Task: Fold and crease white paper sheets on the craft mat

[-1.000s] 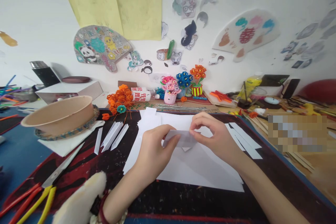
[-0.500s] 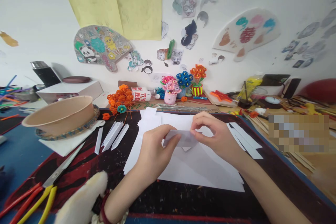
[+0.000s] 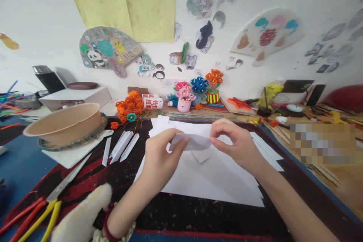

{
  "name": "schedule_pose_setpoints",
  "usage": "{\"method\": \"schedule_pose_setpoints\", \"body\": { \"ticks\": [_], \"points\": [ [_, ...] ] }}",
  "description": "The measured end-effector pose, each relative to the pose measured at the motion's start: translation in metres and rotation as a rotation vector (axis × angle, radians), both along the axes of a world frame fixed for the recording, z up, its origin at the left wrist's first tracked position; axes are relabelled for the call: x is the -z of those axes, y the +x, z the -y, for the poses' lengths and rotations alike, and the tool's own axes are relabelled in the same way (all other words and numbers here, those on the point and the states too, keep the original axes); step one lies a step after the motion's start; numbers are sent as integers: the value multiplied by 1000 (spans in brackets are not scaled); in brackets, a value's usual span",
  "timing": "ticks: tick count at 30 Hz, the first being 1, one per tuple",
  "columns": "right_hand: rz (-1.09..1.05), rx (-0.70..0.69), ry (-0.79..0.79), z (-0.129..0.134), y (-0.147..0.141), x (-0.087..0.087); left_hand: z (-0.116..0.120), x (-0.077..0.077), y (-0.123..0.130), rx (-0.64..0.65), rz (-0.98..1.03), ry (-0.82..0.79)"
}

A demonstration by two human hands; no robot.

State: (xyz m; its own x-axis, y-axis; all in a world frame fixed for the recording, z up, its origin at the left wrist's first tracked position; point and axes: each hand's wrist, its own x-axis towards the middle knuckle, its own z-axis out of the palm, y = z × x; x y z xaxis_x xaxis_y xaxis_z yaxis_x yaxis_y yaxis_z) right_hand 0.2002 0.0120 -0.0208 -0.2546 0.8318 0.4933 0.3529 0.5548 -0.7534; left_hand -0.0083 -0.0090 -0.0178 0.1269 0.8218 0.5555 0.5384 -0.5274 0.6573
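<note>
A small piece of white paper (image 3: 195, 142) is held up between both hands, over large white sheets (image 3: 215, 181) lying on the dark mat. My left hand (image 3: 164, 155) pinches its left end between thumb and fingers. At the right end, the thumb and forefinger of my right hand (image 3: 234, 143) grip the edge. Just below the held piece, a small white paper (image 3: 202, 155) rests on the sheets. Folded paper strips (image 3: 121, 146) lie left of the sheets, and flat strips (image 3: 268, 151) lie to the right, beyond my right hand.
Scissors (image 3: 61, 189) with red and yellow handles lie at the left front. Behind them stands a beige bowl (image 3: 65, 123). Orange flowers (image 3: 130, 107), a bottle (image 3: 154, 101) and potted flowers (image 3: 184, 100) line the back. Thin wooden sticks (image 3: 323, 170) lie at the right.
My left hand has moved slightly left and up with the held paper, and my right hand has shifted a little right. More of the small paper beneath shows.
</note>
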Motion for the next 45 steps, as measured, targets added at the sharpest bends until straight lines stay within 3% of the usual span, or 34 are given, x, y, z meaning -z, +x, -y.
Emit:
{"method": "schedule_pose_setpoints", "body": {
  "ticks": [6,10,13,17,20,23,25,28,32,36,40,42,45],
  "points": [
    [6,22,7,-2,4,1,-4,-7,-8,-34,35,-23],
    [-32,75,3,-8,8,7,-8,-7,-15,-47,226,-110],
    [-85,60,-129,-7,5,8,-10,-3,-14,-4,394,-207],
    [-174,-112,-379,-1,-4,8,-9,5,-5,111,499,-356],
    [-153,-111,-403,3,-9,7,-7,9,1,15,323,-317],
    [-121,-101,-424,4,-14,8,-5,10,4,-200,-92,5],
    [-124,-147,-437,5,-16,10,-3,9,6,-178,-349,186],
    [-144,-226,-440,6,-19,10,-1,9,7,3,-504,228],
    [-87,-241,-357,6,-16,7,0,9,7,145,-474,162],
    [10,-198,-257,5,-11,7,-1,8,6,101,-399,73],
    [40,-65,-262,2,-11,9,-1,6,6,51,-125,-189],
    [-5,-29,-279,1,-12,8,0,3,7,121,56,-356],
    [-124,-98,-361,2,-13,5,1,0,9,219,235,-557]
  ]
}}
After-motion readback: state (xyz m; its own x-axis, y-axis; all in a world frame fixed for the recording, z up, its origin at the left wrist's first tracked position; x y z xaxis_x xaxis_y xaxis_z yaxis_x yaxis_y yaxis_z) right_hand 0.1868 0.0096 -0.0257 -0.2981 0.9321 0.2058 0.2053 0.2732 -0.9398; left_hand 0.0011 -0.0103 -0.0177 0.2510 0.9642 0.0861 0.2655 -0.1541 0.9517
